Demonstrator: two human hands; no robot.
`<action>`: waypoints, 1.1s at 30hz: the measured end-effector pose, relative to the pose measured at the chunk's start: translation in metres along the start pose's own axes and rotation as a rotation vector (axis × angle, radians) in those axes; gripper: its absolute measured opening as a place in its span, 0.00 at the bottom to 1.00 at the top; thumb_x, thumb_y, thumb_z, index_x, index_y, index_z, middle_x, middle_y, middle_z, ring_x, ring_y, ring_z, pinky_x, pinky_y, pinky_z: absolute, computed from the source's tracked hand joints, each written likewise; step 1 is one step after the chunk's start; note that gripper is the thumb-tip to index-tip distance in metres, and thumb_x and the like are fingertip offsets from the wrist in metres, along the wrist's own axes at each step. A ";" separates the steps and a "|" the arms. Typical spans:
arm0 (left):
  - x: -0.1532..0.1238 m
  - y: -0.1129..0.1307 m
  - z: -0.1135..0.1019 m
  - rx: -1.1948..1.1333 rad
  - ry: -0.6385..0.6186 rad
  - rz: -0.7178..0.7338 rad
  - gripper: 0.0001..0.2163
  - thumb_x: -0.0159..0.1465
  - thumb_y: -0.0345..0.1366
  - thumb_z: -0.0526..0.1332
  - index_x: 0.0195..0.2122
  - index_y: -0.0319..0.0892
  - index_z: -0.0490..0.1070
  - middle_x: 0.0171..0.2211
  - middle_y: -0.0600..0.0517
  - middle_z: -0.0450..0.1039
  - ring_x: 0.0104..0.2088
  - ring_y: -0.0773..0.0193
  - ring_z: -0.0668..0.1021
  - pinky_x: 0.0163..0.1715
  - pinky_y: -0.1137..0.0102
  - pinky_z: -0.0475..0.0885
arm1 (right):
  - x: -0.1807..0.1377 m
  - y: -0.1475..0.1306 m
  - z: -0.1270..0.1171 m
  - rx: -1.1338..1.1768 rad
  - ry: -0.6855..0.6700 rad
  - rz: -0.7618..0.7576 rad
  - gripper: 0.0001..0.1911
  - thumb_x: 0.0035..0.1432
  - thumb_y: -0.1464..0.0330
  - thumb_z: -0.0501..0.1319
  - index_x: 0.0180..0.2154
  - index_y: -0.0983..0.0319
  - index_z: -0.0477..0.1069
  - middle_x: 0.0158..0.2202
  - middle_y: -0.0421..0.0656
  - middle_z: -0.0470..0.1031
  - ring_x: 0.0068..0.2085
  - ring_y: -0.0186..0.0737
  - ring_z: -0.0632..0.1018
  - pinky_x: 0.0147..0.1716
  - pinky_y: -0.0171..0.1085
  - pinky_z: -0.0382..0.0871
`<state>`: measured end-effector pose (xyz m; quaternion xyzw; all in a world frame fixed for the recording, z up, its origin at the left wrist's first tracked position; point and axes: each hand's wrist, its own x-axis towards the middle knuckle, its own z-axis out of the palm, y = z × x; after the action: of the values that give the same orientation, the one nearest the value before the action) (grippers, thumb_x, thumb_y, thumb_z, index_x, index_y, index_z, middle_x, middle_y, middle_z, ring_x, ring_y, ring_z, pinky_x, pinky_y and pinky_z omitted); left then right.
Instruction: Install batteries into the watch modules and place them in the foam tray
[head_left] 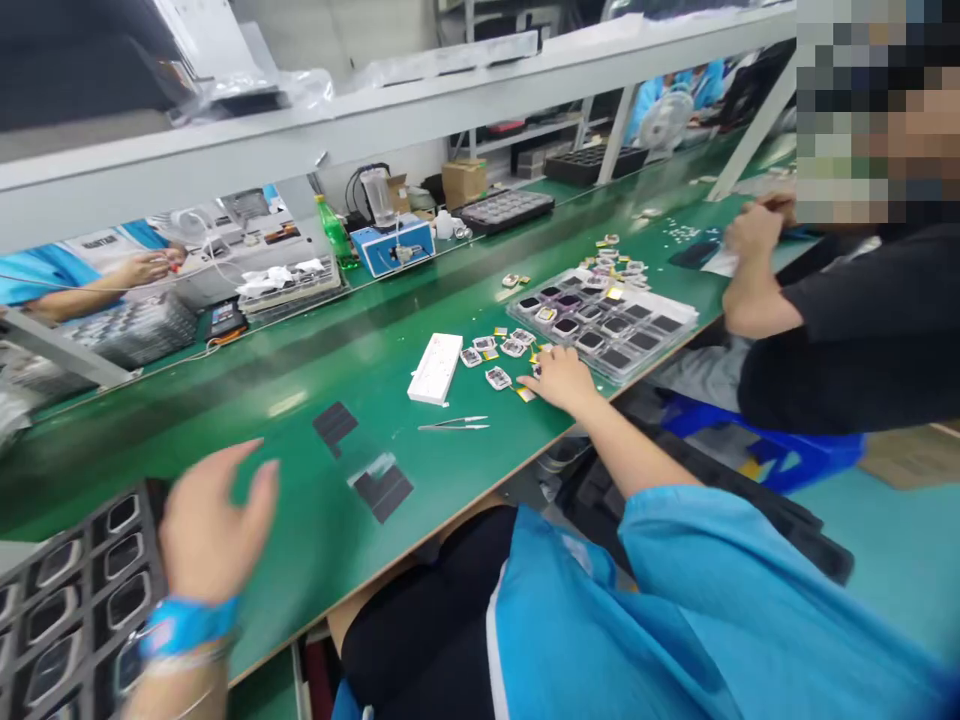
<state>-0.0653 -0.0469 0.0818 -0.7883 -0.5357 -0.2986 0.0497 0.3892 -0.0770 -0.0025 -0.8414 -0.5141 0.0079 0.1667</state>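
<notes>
My left hand (217, 520), slightly blurred, hovers beside a black tray (90, 590) of framed dark parts. Its thumb and fingers are apart with nothing between them. My right hand (564, 382) is low over the green bench, thumb and fingers apart around a small white-framed part with a yellow tab, partly hidden by the fingers. Similar small parts (497, 378) lie scattered just left of that hand. Behind it rests a clear plastic tray (652, 345) with dark square pieces in its pockets. Metal tweezers (454, 425) lie between my hands.
A white box (436, 368) stands mid-bench, and dark adhesive sheets (382, 487) lie nearer me. At the back are a blue device (394, 245) and a green bottle (334, 232). A co-worker's arm (765, 280) is at the right. A shelf beam (375, 105) crosses above.
</notes>
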 end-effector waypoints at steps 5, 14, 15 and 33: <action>0.042 0.147 0.118 -0.228 -0.396 0.341 0.18 0.65 0.39 0.58 0.55 0.41 0.70 0.54 0.41 0.74 0.55 0.49 0.74 0.59 0.57 0.67 | -0.007 0.010 0.022 -0.173 0.079 -0.050 0.20 0.66 0.58 0.54 0.43 0.69 0.72 0.46 0.60 0.72 0.49 0.58 0.71 0.45 0.48 0.68; 0.081 0.261 0.221 -0.184 -0.688 0.213 0.19 0.64 0.39 0.61 0.53 0.35 0.69 0.56 0.32 0.64 0.60 0.39 0.65 0.53 0.53 0.69 | 0.034 0.013 0.006 -0.078 -0.025 -0.152 0.15 0.67 0.61 0.53 0.46 0.63 0.70 0.46 0.52 0.75 0.49 0.48 0.76 0.47 0.40 0.68; 0.083 0.261 0.224 -0.206 -0.705 0.205 0.16 0.64 0.35 0.62 0.52 0.35 0.70 0.55 0.33 0.65 0.60 0.41 0.65 0.55 0.53 0.68 | 0.041 0.008 0.006 -0.077 -0.051 -0.148 0.17 0.67 0.60 0.53 0.49 0.63 0.69 0.49 0.52 0.74 0.49 0.49 0.76 0.46 0.40 0.68; 0.208 0.224 0.069 -0.787 -0.475 0.297 0.16 0.57 0.37 0.64 0.47 0.45 0.78 0.44 0.50 0.80 0.41 0.57 0.80 0.46 0.64 0.76 | 0.072 0.013 0.003 0.164 -0.292 -0.271 0.17 0.49 0.73 0.62 0.43 0.62 0.76 0.45 0.48 0.79 0.45 0.50 0.80 0.44 0.41 0.71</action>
<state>0.2112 0.0557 0.1890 -0.8615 -0.2604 -0.2799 -0.3341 0.4343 -0.0191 0.0022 -0.7381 -0.6389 0.1487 0.1577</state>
